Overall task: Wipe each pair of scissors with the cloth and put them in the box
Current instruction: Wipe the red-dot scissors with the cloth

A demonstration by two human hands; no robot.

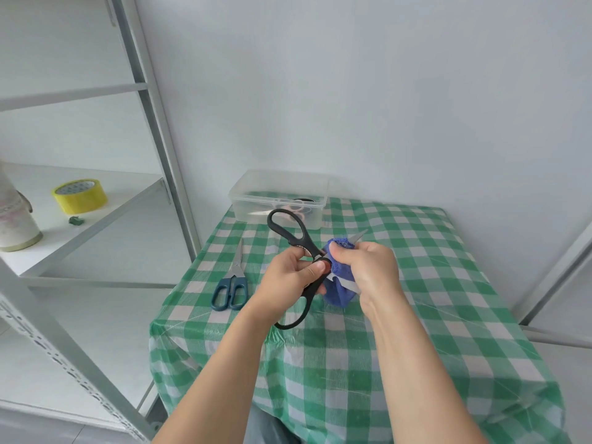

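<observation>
My left hand [290, 280] grips a pair of black-handled scissors [292, 233] near the pivot, with the handles spread wide apart above the table. My right hand [368, 270] holds a blue cloth [338, 293] wrapped round the blades, and one blade tip pokes out past the cloth at the upper right. A second pair of scissors with dark blue handles [231, 283] lies shut on the tablecloth to the left of my hands. A clear plastic box [248, 200] stands at the table's far edge with scissors lying inside it.
The table [432, 283] wears a green and white checked cloth. A grey metal shelf unit [153, 129] stands to the left, holding a yellow tape roll [80, 195] and a pale cylindrical container [14, 225]. A white wall is close behind the box.
</observation>
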